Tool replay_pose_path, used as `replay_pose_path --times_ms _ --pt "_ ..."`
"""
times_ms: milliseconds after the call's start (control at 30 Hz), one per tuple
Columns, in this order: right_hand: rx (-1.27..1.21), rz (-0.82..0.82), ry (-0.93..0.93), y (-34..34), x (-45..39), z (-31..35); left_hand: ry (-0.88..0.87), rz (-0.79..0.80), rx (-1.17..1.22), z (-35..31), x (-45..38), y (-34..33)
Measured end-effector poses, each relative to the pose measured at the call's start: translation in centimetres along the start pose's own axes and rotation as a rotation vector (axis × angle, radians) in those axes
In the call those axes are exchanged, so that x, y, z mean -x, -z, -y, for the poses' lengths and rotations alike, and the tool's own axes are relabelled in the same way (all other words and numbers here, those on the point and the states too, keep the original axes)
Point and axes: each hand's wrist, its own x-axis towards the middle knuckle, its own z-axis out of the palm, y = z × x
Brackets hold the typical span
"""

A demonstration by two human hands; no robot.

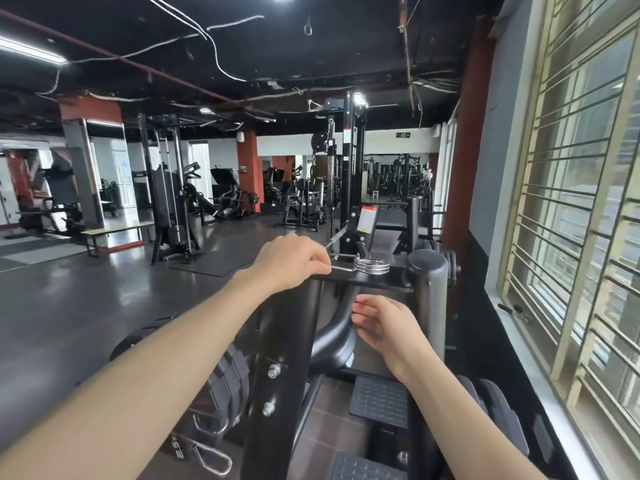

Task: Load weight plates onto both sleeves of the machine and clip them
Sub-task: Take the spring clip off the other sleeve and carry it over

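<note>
A: Nearest the camera is the left forearm (145, 372), stretched forward. Below it, the plates (228, 379) already sit on the near sleeve, and a spring clip (211, 427) seems to be in front of them. So I judge this side is loaded, perhaps clipped also.

B: And the other side?

A: I cannot see the other sleeve clearly. Dark plates (485, 400) stand at the lower right, but if they are clipped I cannot tell.

B: What do the hands do?

A: The left hand (292, 259) pinches the handles of a second spring clip (370, 265), which lies on the black crossbar (363, 280), its coil just beyond the fingertips. The fingers are closed on the handles. The right hand (384, 327) hangs lower, below the crossbar, fingers half curled and holding nothing. I think this clip is for the remaining sleeve.
</note>
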Motion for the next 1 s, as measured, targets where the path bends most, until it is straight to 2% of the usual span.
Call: replay_pose_path --times_ms 200,333,467,600,667,767,867,1000 --pt "0.038 0.026 0.091 -1.6 1.1 1.0 0.009 -0.19 0.107 -0.2 0.8 -0.7" --pt "0.086 0.116 0.222 -5.0 2.0 2.1 -0.032 -0.201 0.301 1.4 2.8 1.9" --pt "0.211 0.119 0.346 -10.7 3.0 1.6 0.042 -0.204 0.536 4.3 7.9 6.8" --pt "0.332 0.327 0.405 -18.9 6.0 -0.8 0.243 -0.259 0.665 9.7 15.9 9.9" --pt "0.404 0.368 0.4 -23.8 8.4 -2.7 0.388 -0.295 0.795 13.6 20.8 10.7" --pt "0.348 0.519 0.268 -31.4 13.4 -5.8 0.58 -0.348 0.959 19.3 29.2 11.8" --pt "0.471 0.604 0.258 -39.7 18.2 -9.6 0.726 -0.403 0.951 25.1 37.3 13.8" --pt "0.555 0.628 0.25 -49.4 24.5 -13.4 0.823 -0.431 0.904 32.1 46.0 17.5"
